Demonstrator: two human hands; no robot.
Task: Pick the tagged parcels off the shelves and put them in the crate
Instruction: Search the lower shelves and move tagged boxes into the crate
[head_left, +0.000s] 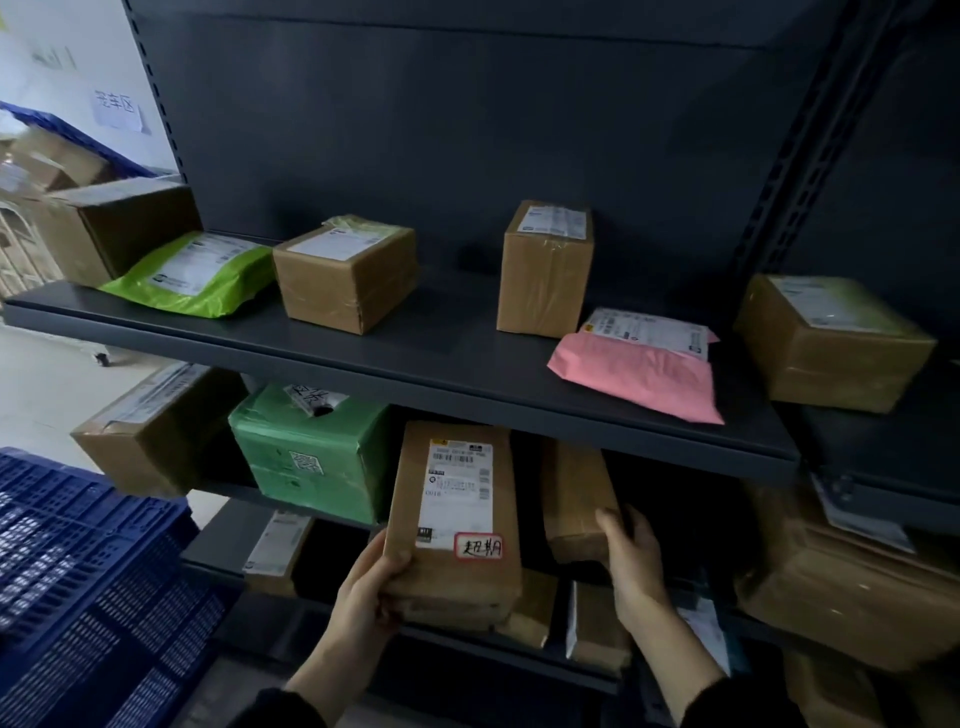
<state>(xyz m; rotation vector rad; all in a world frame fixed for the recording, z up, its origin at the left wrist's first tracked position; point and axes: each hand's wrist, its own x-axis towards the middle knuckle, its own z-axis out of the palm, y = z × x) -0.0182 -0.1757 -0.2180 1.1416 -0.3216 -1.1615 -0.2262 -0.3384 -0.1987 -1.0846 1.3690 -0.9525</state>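
Two risks stand out from here. The tall brown cardboard parcel (457, 519), the one with a white shipping label and a red-bordered handwritten tag near its lower right corner, stands low in the centre of the frame, just below the dark grey metal shelf (415, 358). Only your left hand (371, 587) holds it, by its bottom left corner. A long box held at one corner may well tip or twist out of your grip as you swing it toward the blue slatted plastic crate (78, 571) at the lower left of the frame. Its base also sits close against the smaller brown boxes (524, 608) below it, so dragging it out could pull those down with it. The second risk is the shorter brown cardboard parcel (574, 499) just right of it. No tag shows on the face turned to you, so it may not belong in the crate; check before you lift it.

Your left hand is clenched round the tall parcel's corner, thumb across the front face, fingers hidden behind. Your right hand (631, 561) grasps the lower end of the shorter parcel, thumb on the front, fingers curled round its right edge. Neither parcel is in the crate yet.
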